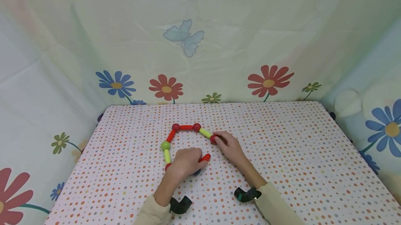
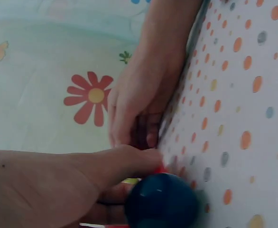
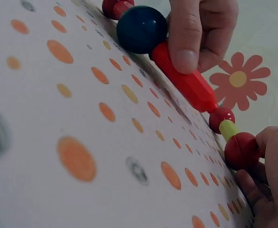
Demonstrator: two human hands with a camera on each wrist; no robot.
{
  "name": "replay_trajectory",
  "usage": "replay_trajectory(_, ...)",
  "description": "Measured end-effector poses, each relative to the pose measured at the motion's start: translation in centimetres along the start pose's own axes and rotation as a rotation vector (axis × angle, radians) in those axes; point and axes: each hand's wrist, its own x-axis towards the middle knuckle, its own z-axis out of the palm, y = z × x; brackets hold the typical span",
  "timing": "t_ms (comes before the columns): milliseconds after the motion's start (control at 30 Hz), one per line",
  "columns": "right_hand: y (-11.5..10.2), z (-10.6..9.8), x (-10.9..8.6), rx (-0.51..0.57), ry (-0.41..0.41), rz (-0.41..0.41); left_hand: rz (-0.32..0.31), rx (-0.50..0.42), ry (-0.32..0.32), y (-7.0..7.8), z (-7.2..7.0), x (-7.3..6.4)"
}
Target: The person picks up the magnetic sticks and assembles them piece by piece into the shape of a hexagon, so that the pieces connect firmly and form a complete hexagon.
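Note:
My left hand grips a red rod between thumb and fingers. One end of that rod meets a dark blue ball; its other end points toward the right hand, apart from it. At the far right end of an open curve of rods and balls, my right hand pinches a red ball. From there the curve runs through a yellow-green rod, a red ball and a red rod. On its left side are a green ball and another yellow-green rod, partly behind my left hand.
The pieces lie on a table with a dotted cloth. A flowered curtain hangs along the table's back edge and both sides. Each wrist carries a black camera mount.

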Motion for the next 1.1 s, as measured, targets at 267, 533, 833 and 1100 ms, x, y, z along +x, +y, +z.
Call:
replay_trajectory(267,0.1,0.1,0.2,-0.005,0.009,0.033,-0.037,-0.116,0.136,-0.1,1.3,1.1)
replay_trajectory(533,0.2,0.0,0.3,0.048,0.0,0.08,-0.074,-0.193,0.184,-0.1,1.8,1.5)
replay_trajectory(833,0.2,-0.1,0.3,0.091,-0.01,0.062,-0.092,-0.206,0.208,-0.6,1.6,1.7)
replay_trajectory(1100,0.4,0.0,0.0,0.004,-0.032,-0.112,-0.336,-0.082,0.39,-4.9,-2.1,0.7)
